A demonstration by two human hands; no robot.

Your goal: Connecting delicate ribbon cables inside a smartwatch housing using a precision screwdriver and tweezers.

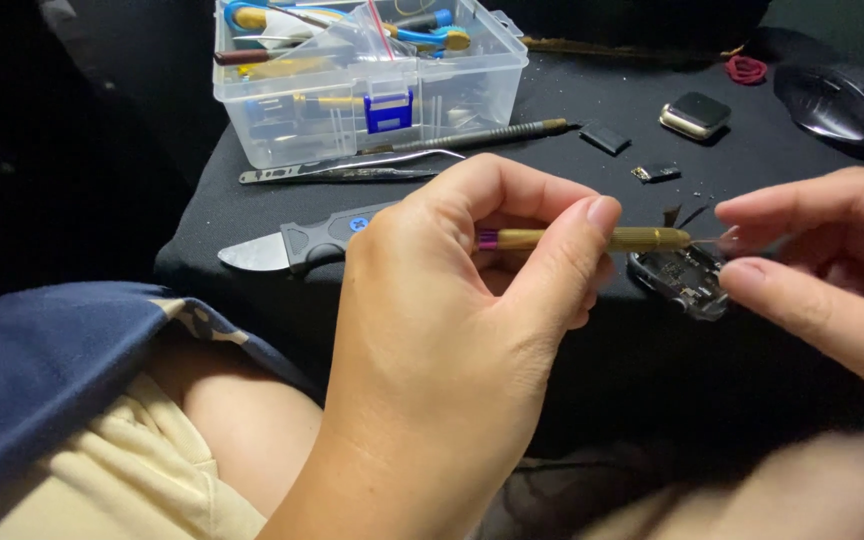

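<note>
Screwdriver (582, 239), slim and brass, lies level in my left hand (452, 330), pinched; at 3 o'clock my right hand's (822, 270) fingertips pinch its tip.

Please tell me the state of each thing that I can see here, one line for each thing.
left hand: closed around the screwdriver.
right hand: fingers pinching at the screwdriver tip.
gold screwdriver: held level above the table.
clear plastic box: open, full of tools.
small device: opened, insides showing.
knife tool: lying flat.
</note>
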